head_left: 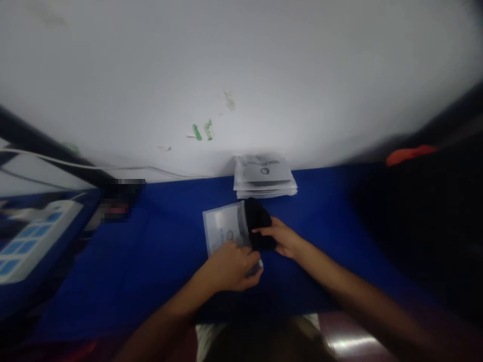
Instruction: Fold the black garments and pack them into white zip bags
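My left hand (236, 266) grips the near edge of a translucent plastic bag (221, 223) with dark print, its fingers curled over the bag's open side. The bag lies at a slant on the blue table. In my right hand (285, 239) is a folded black cloth item (258, 221), thumb on top and fingers underneath. The cloth sits at the bag's right-hand opening, and its left edge meets the bag's mouth. Whether part of it is inside I cannot tell. Its exact kind does not show.
A stack of printed white bags (264, 176) lies at the back of the blue table (169, 251), against the white wall (241, 75). A white cable (124, 167) runs along the wall. At far left is a pale device with blue panels (32, 239). A dark mass with an orange piece (411, 155) stands right.
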`<state>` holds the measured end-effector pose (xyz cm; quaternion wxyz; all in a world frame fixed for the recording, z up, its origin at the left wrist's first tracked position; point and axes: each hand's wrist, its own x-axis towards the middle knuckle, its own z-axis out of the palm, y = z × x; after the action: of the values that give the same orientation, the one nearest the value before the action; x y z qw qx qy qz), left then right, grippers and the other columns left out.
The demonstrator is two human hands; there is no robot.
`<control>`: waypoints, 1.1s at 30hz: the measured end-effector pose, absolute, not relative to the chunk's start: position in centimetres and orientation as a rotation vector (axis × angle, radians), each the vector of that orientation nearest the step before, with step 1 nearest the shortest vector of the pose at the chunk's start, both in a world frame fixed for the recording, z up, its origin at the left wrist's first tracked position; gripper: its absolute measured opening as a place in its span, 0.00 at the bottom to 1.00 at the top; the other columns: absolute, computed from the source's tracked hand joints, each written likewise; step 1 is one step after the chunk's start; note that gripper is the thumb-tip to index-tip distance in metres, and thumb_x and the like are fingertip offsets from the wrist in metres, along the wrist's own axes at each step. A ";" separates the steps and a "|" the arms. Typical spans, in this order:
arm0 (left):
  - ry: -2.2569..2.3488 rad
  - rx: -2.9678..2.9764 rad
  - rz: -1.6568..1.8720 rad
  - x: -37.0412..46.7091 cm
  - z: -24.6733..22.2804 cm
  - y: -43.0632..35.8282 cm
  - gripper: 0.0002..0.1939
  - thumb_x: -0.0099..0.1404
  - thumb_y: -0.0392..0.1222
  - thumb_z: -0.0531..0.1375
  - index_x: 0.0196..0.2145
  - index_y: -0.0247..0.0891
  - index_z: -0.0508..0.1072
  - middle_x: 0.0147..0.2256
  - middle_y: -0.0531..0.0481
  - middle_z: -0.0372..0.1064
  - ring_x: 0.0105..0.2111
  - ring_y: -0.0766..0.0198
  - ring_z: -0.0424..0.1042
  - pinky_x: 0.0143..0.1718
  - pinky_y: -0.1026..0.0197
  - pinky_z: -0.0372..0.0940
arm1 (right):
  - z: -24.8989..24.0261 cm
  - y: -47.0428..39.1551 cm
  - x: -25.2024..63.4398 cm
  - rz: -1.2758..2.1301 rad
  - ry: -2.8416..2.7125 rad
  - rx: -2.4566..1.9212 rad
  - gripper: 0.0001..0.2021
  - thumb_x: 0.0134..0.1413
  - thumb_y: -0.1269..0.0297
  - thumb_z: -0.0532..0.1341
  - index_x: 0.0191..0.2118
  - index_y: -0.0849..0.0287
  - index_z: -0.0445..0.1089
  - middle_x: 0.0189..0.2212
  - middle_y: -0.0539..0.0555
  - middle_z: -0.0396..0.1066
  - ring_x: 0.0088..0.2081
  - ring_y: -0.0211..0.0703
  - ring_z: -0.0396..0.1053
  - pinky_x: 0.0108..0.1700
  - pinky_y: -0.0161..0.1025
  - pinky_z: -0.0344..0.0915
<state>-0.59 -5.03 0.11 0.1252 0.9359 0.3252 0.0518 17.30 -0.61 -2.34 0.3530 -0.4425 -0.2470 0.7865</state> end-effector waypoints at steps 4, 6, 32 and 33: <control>0.952 2.746 0.207 -0.4 0.1 -5.2 0.10 0.65 0.43 0.54 0.34 0.35 0.71 0.28 0.46 0.73 0.26 0.57 0.73 0.29 0.56 0.65 | -2.6 -0.6 17.4 2.044 -0.583 -1.052 0.16 0.35 0.74 0.71 0.36 0.64 0.73 0.28 0.53 0.76 0.29 0.39 0.74 0.34 0.34 0.70; 0.961 2.731 0.219 -0.4 0.1 -5.2 0.09 0.64 0.42 0.54 0.34 0.36 0.71 0.27 0.47 0.73 0.24 0.59 0.72 0.29 0.57 0.64 | -2.7 -0.6 17.3 2.052 -0.603 -1.041 0.18 0.34 0.75 0.70 0.37 0.63 0.72 0.28 0.52 0.76 0.29 0.40 0.74 0.35 0.35 0.70; 0.794 2.566 0.404 -0.4 0.1 -4.7 0.07 0.61 0.41 0.56 0.38 0.39 0.69 0.31 0.50 0.70 0.29 0.64 0.69 0.30 0.62 0.61 | -2.0 -0.7 17.3 2.302 -0.367 -1.073 0.06 0.51 0.65 0.65 0.32 0.62 0.71 0.25 0.52 0.75 0.27 0.39 0.73 0.29 0.33 0.68; 0.798 2.541 0.465 -0.7 0.2 -4.6 0.07 0.61 0.42 0.57 0.37 0.39 0.69 0.31 0.50 0.70 0.30 0.64 0.69 0.30 0.62 0.61 | -2.2 -0.7 17.2 2.270 -0.362 -1.064 0.05 0.51 0.66 0.65 0.31 0.61 0.71 0.24 0.51 0.75 0.26 0.39 0.72 0.29 0.33 0.68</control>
<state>-0.67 -4.58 0.18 0.2171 0.9174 0.2880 0.1680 17.18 -0.72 -2.18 0.2994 -0.4009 -0.1364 0.8550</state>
